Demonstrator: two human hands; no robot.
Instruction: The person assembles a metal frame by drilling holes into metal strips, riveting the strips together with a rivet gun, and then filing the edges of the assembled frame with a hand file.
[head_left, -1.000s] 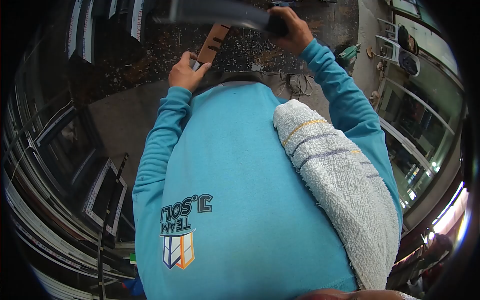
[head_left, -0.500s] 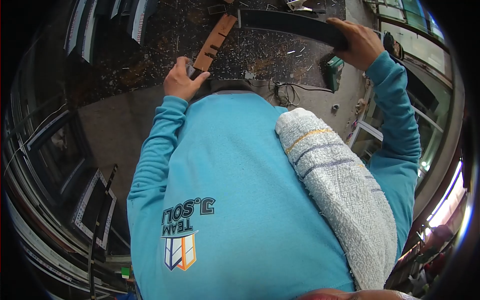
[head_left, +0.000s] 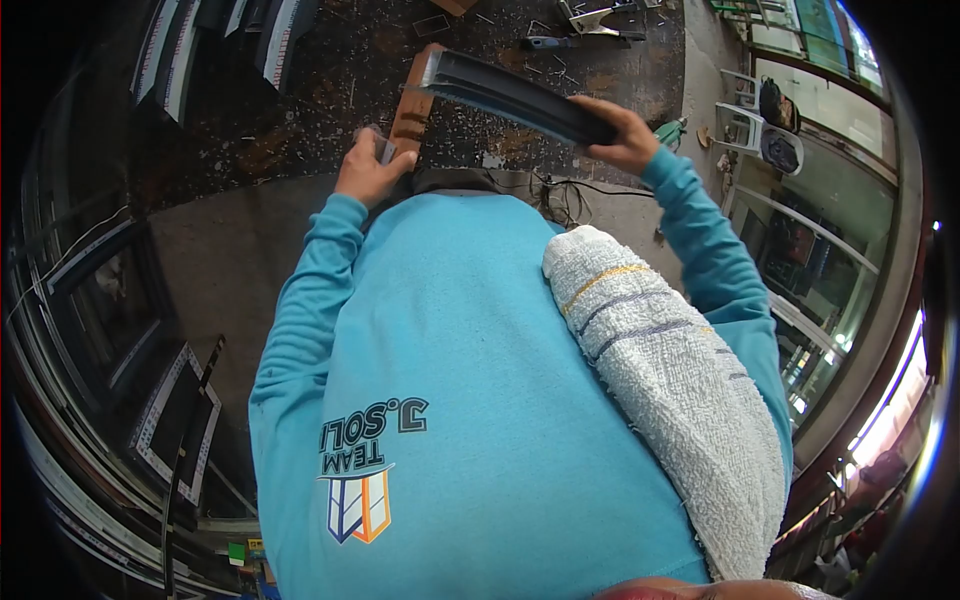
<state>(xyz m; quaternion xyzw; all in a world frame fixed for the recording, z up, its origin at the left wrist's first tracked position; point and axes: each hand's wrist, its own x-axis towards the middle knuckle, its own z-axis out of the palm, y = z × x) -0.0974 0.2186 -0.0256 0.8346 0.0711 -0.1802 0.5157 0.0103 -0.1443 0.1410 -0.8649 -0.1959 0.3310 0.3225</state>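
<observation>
My left hand [head_left: 374,172] is closed around the near end of a notched wooden block [head_left: 411,122], thumb on one side and fingers on the other. A small greyish clear piece [head_left: 385,149] shows between those fingers and the block. In my right hand [head_left: 622,138] is the near end of a long dark channel profile [head_left: 520,97], gripped with the fingers wrapped over it. The profile slants across the workbench, its far end overlapping the upper part of the block in this view.
White shavings litter the dark workbench [head_left: 300,120]. Long profiles [head_left: 180,60] lie at its left, and a dark-handled tool [head_left: 548,43] and a metal piece [head_left: 600,18] at the back. Behind my right hand is a green tool [head_left: 672,132]; black cable [head_left: 565,195] hangs by the near edge.
My right hand has moved left and closer to me, bringing the profile's end over the wooden block. The profile has turned to show its channel. The block stands more upright in view.
</observation>
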